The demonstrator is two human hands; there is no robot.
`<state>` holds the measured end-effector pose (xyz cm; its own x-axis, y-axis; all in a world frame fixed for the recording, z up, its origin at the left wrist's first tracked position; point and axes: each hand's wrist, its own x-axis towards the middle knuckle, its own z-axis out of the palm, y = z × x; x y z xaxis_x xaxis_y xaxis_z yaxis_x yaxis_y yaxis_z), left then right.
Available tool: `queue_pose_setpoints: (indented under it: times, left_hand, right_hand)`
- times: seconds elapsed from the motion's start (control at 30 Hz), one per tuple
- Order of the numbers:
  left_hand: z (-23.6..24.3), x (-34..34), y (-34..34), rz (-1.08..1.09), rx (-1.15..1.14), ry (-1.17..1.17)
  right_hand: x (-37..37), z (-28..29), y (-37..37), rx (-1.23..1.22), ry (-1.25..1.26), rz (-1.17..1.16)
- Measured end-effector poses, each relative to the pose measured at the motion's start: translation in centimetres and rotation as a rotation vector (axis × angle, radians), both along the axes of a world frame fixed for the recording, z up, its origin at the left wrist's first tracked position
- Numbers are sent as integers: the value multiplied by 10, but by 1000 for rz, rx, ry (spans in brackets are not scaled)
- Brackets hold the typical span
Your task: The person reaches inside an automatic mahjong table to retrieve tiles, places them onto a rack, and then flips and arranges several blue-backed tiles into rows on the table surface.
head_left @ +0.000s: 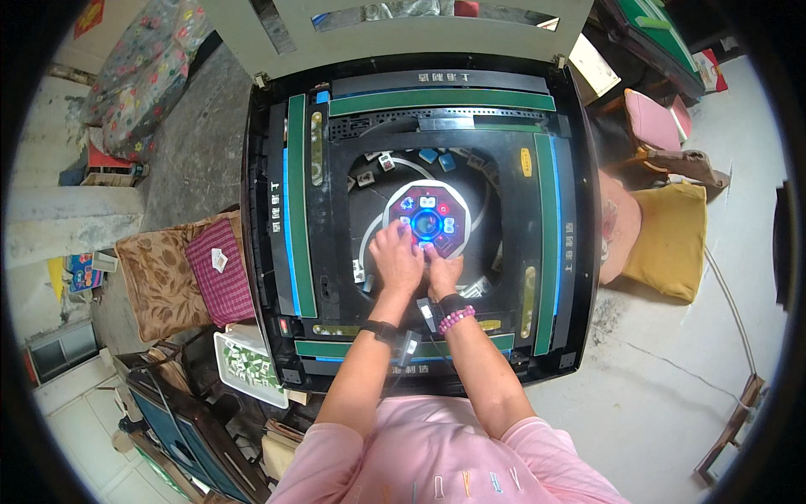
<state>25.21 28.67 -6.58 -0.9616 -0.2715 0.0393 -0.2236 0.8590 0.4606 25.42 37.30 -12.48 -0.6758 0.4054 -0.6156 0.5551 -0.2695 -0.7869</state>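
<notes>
An opened automatic mahjong table (545,244) lies below me, with an octagonal control unit (447,202) lit blue and red at its middle. My left hand (397,262) has bent fingers on the unit's lower left edge. My right hand (443,273) is closed on its lower edge, fingertips partly hidden. A dark band is on my left wrist, a dark band and purple beads on my right. Several tiles (386,164), some white and some blue, lie in the black well around the unit. White ring rails run beneath it.
A pale raised panel (403,42) stands at the far side. At left are cushioned seats (159,286), a white tub of tiles (225,370) and folded tables (185,420). At right are a yellow cushion (667,244), a pink seat (651,122) and a cable along the floor.
</notes>
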Motion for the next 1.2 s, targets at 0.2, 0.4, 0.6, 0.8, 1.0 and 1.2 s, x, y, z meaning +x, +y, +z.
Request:
queue_pose_setpoints:
  times: [0.2, 0.4, 0.6, 0.8, 1.0, 1.2]
  left_hand:
    - [6, 1, -4, -55, -16, -29]
    - [4, 3, -8, -72, -5, -33]
    - [1, 3, -9, -81, -9, -33]
    - [0, 3, -11, -80, 0, -28]
    - [3, -6, -18, -45, 37, 47]
    - [-28, -27, -41, 254, 280, 111]
  right_hand:
    - [-2, 2, 0, 54, -24, 10]
    - [-5, 25, -3, 83, -84, 27]
    - [-4, 23, -4, 80, -67, 20]
    - [-3, 20, -4, 104, -61, 30]
    - [-3, 12, 4, 63, -32, 36]
    - [-2, 15, 12, -355, -79, 15]
